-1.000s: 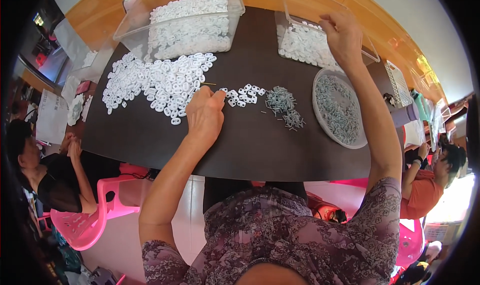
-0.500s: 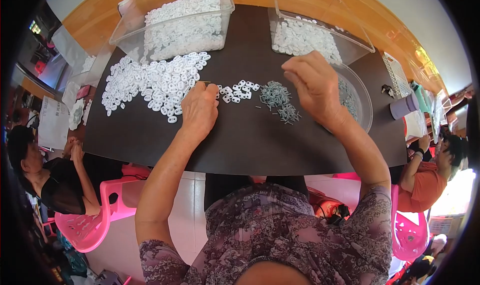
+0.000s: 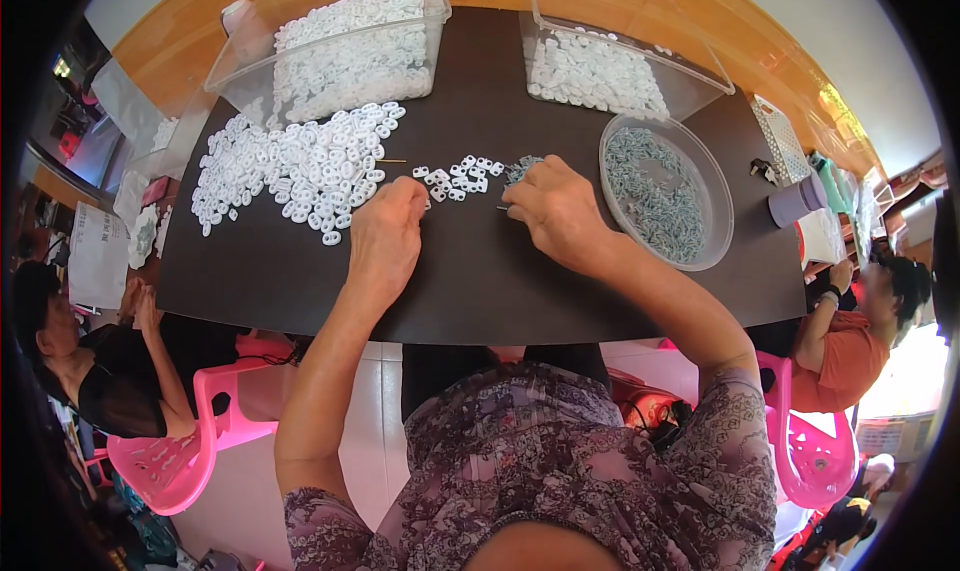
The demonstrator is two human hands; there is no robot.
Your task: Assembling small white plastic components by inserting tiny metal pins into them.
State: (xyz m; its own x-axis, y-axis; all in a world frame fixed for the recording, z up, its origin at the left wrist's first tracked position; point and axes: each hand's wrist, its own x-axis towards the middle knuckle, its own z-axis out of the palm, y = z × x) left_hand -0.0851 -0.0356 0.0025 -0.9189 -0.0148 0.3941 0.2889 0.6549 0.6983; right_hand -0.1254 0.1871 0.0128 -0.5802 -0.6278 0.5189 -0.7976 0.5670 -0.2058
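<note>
My left hand (image 3: 386,226) is closed in a pinch beside the large heap of white two-holed plastic pieces (image 3: 300,171). A speck of white shows at its fingertips, but what they hold is hidden. My right hand (image 3: 560,211) bends over a pile of small grey screw-like pins (image 3: 520,167), its fingers drawn together and covering most of the pile. Whether a pin is between them cannot be made out. A single grey pin (image 3: 502,208) lies by these fingertips. Between the hands sits a small cluster of white pieces (image 3: 465,179).
Clear bins of white pieces stand at back left (image 3: 350,56) and back right (image 3: 595,71). A round clear tub (image 3: 718,201) of grey pins is right of my right hand. A thin brass-coloured rod (image 3: 393,161) lies behind my left hand. A purple cup (image 3: 797,203) stands far right; people sit both sides.
My right hand has come down and left from above the tub's edge to the grey pin pile. My left hand has shifted slightly nearer to me. The whole view has shifted a little.
</note>
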